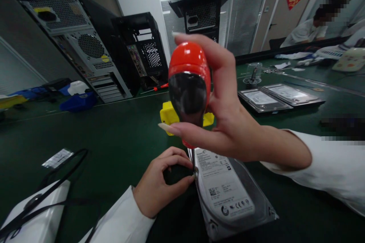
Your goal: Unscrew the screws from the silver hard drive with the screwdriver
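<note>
My right hand point(228, 110) grips the red and black handle of a screwdriver point(188, 87), held upright close to the camera. Its thin shaft points down to the left edge of a hard drive point(225, 186) with a white label, lying on the green table. At that edge, the thumb and fingertips of my left hand point(168, 180) close in a pinch beside the screwdriver's tip. Whatever small thing may be between them is too small to name. Behind the screwdriver handle a yellow plastic piece point(169, 115) is partly hidden.
Several computer cases stand at the back, including a large tower point(94, 49). Two more hard drives point(273, 97) lie at the right, near a clear cup point(253, 73). Left are a blue bin point(78, 101), a small plastic bag point(57, 158) and a white box with black cables point(37, 212). A person point(308, 26) sits far right.
</note>
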Demonstrator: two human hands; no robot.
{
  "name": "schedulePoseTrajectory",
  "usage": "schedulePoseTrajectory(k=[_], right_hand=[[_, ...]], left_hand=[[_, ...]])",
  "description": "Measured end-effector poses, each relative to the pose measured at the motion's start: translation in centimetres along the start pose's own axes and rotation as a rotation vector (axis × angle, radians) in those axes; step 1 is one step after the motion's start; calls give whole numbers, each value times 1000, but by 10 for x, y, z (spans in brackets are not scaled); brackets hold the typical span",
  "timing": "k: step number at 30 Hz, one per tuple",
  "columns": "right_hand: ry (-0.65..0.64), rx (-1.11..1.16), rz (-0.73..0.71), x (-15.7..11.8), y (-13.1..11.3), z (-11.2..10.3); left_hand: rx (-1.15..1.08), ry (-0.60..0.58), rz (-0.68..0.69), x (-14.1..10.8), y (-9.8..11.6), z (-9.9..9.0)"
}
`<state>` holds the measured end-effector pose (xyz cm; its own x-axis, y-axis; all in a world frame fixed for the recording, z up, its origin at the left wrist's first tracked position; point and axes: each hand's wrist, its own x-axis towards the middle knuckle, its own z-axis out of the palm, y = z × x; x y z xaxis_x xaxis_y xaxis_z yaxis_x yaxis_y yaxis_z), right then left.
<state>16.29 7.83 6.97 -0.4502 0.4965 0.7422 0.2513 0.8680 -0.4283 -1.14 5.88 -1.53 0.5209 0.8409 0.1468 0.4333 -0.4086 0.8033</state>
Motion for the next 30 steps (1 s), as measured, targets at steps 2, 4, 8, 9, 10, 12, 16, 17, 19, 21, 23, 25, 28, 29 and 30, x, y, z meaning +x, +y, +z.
schedulePoseTrajectory(k=[2, 4, 8, 9, 10, 12, 16, 17, 19, 21, 23, 25, 28, 29, 30], right_hand=[[63, -66, -74, 1, 0, 0], [104, -96, -82, 1, 2, -1], [136, -91, -17, 2, 8, -3], [134, -89, -16, 4, 9, -4], [126, -90, -21, 6, 10, -6], [86, -95, -52, 12, 12, -9], [-83, -62, -130, 32, 15, -9], [-132, -45, -143, 37, 15, -8], [-212, -15, -165, 46, 15, -6], [-269, 4, -183, 55, 14, -6], [-336, 13, -181, 63, 11, -11], [-425, -2, -145, 71, 7, -21], [-569, -45, -52, 83, 1, -43], [-632, -50, -20, 86, 0, -51], [-693, -63, 12, 90, -1, -57]], left_hand=[[4, 4, 4, 0, 0, 0], [5, 6, 15, 0, 0, 0], [-5, 18, 22, 0, 1, 0], [-7, 22, 21, 0, 2, 1], [-8, 26, 20, 0, 2, 1], [-5, 35, 16, -1, 2, 1], [-11, 47, 18, -2, 2, 0], [-11, 47, 18, -3, 2, 0], [-11, 47, 7, -2, 3, 0], [-13, 62, -11, 0, 5, 1], [-4, 102, -16, 3, 6, 4], [30, 147, -6, 5, 8, 8], [84, 171, 29, 5, 11, 12], [96, 173, 45, 5, 12, 12], [106, 177, 60, 5, 13, 13]])
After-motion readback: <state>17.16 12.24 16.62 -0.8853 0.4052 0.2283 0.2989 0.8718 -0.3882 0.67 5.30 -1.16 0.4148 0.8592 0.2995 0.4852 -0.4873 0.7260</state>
